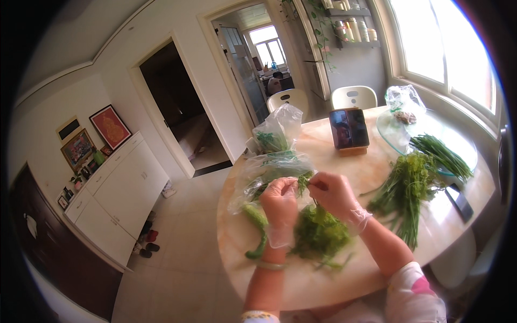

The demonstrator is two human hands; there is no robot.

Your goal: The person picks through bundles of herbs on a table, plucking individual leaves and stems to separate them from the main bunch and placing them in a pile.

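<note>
Both hands wear clear plastic gloves and meet above the table. My left hand point(279, 206) pinches a small green sprig point(303, 183) from one side. From the other side, my right hand point(333, 196) grips the sprig's stem between thumb and fingers. Beneath them lies a loose heap of leafy green herbs point(321, 236). A long, bent green vegetable point(257, 230) rests beside my left wrist. Farther right is a large bunch of leafy greens with long stems point(404, 198). The kind of herb cannot be told.
Clear plastic bags with greens point(278, 161) stand at the table's left. A tablet or folding phone point(349, 128) leans on a stand at the back. A glass turntable point(470, 151) carries long green stalks point(444, 157) and a bag point(404, 99). A phone point(459, 202) lies right. A person is visible through the doorway.
</note>
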